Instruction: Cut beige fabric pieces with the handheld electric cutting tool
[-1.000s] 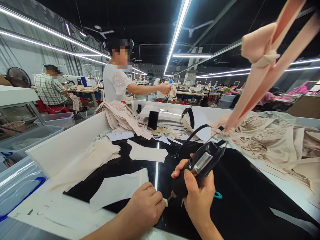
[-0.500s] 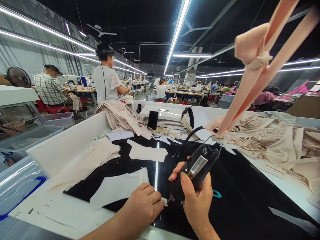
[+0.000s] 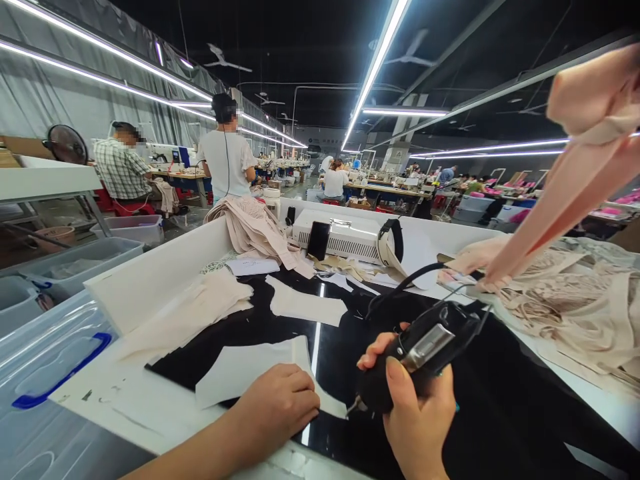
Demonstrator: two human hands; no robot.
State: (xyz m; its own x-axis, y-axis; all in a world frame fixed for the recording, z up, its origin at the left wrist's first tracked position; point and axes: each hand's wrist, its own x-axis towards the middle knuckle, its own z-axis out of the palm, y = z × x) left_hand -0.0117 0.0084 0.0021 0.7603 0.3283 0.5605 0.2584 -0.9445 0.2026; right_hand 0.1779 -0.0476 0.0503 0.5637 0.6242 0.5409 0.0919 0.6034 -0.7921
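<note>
My left hand (image 3: 283, 403) rests on the lower edge of a flat white cut piece (image 3: 245, 370), its bent fingers pressed together on it. The piece tapers to a narrow corner at the right. My right hand (image 3: 417, 407) is wrapped around a black corded handheld tool (image 3: 430, 347) with a silver metal plate and a thin metal tip. That tip is at the piece's narrow right corner; I cannot tell whether it touches. Beneath lies a glossy black work surface (image 3: 500, 400). A second white cut piece (image 3: 307, 301) lies farther back.
Stacked pale fabric pieces (image 3: 200, 303) lie left, beige fabric (image 3: 255, 230) behind. A phone (image 3: 319, 240) leans on a white vented box (image 3: 345, 237). Knotted pink fabric bands (image 3: 555, 207) hang at right above piled beige straps (image 3: 595, 300). Plastic bins (image 3: 75, 373) stand left; people work beyond.
The view has turned slightly left. My left hand has slid left along the white cut piece, uncovering its narrow right corner. The tool stays in my right hand, its tip near that corner.
</note>
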